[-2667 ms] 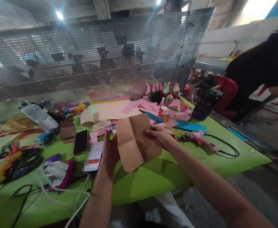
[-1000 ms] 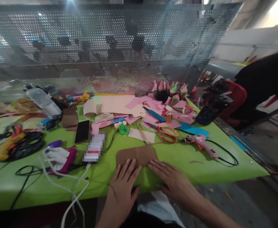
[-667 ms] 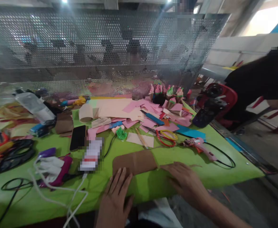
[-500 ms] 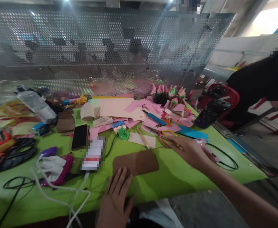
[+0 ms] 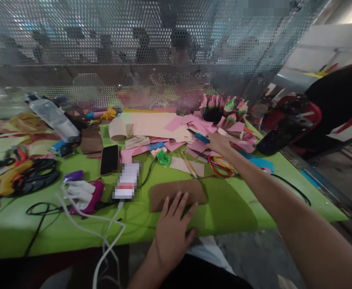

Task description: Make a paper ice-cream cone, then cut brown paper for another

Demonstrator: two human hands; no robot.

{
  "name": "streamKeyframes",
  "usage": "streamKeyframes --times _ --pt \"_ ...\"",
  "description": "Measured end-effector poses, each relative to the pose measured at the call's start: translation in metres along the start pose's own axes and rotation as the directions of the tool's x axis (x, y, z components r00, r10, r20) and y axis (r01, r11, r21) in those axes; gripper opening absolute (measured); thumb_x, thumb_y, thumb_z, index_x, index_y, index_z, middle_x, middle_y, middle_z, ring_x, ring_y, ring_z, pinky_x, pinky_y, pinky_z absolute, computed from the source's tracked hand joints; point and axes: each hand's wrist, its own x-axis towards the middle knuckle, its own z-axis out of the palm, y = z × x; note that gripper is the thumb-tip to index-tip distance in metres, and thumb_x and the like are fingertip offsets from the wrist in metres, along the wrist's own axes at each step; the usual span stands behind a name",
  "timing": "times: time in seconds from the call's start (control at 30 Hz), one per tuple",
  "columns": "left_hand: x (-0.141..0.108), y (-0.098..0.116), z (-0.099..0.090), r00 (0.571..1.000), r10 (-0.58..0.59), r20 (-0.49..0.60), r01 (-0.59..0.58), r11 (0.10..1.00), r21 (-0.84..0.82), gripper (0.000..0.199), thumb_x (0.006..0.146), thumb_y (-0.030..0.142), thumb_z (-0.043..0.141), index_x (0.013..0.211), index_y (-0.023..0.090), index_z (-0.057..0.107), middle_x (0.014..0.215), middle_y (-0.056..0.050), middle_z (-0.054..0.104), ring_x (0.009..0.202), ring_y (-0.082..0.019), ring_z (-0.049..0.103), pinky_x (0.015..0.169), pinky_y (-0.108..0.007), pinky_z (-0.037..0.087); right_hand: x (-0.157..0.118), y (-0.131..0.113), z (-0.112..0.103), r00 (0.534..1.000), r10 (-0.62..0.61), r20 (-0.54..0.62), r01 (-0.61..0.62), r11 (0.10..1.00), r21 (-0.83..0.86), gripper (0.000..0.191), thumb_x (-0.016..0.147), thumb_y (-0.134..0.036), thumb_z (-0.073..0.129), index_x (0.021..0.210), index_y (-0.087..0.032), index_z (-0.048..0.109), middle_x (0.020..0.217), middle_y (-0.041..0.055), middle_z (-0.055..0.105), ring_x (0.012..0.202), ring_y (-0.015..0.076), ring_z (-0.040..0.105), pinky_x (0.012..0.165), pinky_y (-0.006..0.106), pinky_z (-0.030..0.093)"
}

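Observation:
My left hand [image 5: 176, 224] lies flat with its fingers spread on a rounded piece of brown paper [image 5: 163, 196] at the table's front edge. Farther out, my right hand [image 5: 220, 143] has its fingers closed over the rear end of a blue utility knife [image 5: 202, 137]. The knife still lies on pink paper scraps [image 5: 204, 122], its blade pointing left. Below the right forearm are the red and yellow handles of scissors [image 5: 222, 169]. A pencil-like wooden stick [image 5: 189, 163] rests on a cream paper piece [image 5: 176, 163].
On the left are a phone [image 5: 109, 159], a second phone [image 5: 127, 180] on a white cable [image 5: 115, 237], a power strip [image 5: 93, 196], a clear bottle [image 5: 53, 118] and black tape rolls [image 5: 45, 172]. Paper cones [image 5: 230, 106] stand at the back, before a perforated metal screen [image 5: 151, 76].
My right hand has moved forward from beside the scissors onto the blue knife. My left hand has slid right and further onto the brown paper. The camera view has shifted slightly.

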Motion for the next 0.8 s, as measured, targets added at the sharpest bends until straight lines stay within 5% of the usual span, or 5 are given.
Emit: streamKeyframes --times 0.2,0.33,0.47,0.63,0.8 --pt "0.003 0.002 0.003 0.999 -0.028 0.016 0.028 0.999 -0.019 0.059 0.094 0.054 0.052 0.148 0.032 0.044 0.16 -0.003 0.037 0.146 -0.026 0.036 0.117 -0.052 0.034 -0.015 0.015 -0.023 0.991 0.021 -0.135 -0.013 0.998 0.064 0.05 0.084 -0.023 0.054 0.133 -0.011 0.055 0.133 0.0222 0.054 0.113 0.0343 0.06 0.09 0.043 0.049" --pt "0.004 0.002 0.001 0.999 -0.024 0.022 0.024 1.0 0.004 0.058 0.094 0.052 0.052 0.148 0.032 0.044 0.16 -0.003 0.038 0.146 -0.026 0.036 0.117 -0.051 0.034 -0.063 0.039 -0.036 0.943 -0.058 -0.329 0.165 0.937 0.307 0.046 0.08 -0.025 0.058 0.125 -0.016 0.06 0.123 0.0168 0.061 0.112 0.033 0.06 0.093 0.045 0.049" --pt "0.009 0.002 -0.004 0.999 -0.039 0.037 0.039 0.999 0.009 0.054 0.096 0.047 0.049 0.147 0.029 0.045 0.157 -0.004 0.042 0.143 -0.026 0.041 0.114 -0.05 0.037 -0.142 0.064 -0.038 0.945 -0.23 -0.234 0.323 0.776 0.541 0.044 0.082 -0.039 0.064 0.123 -0.023 0.062 0.124 0.0097 0.066 0.11 0.031 0.064 0.093 0.045 0.051" --pt "0.019 0.003 -0.011 0.999 -0.03 0.036 0.029 0.999 0.043 0.05 0.099 0.04 0.047 0.147 0.027 0.047 0.158 -0.005 0.041 0.144 -0.026 0.04 0.118 -0.051 0.032 -0.226 0.084 -0.02 0.95 -0.294 -0.106 0.308 0.828 0.469 0.038 0.089 -0.044 0.061 0.123 -0.028 0.064 0.114 0.0076 0.071 0.105 0.0308 0.066 0.092 0.048 0.051" --pt "0.026 0.006 -0.008 0.997 -0.033 0.071 0.028 0.998 0.064 0.054 0.099 0.043 0.046 0.151 0.03 0.04 0.161 -0.004 0.034 0.148 -0.027 0.032 0.119 -0.053 0.029 -0.262 0.094 0.007 0.965 -0.252 -0.068 0.255 0.852 0.458 0.036 0.091 -0.038 0.055 0.125 -0.028 0.064 0.113 0.009 0.069 0.102 0.0278 0.068 0.084 0.041 0.057"
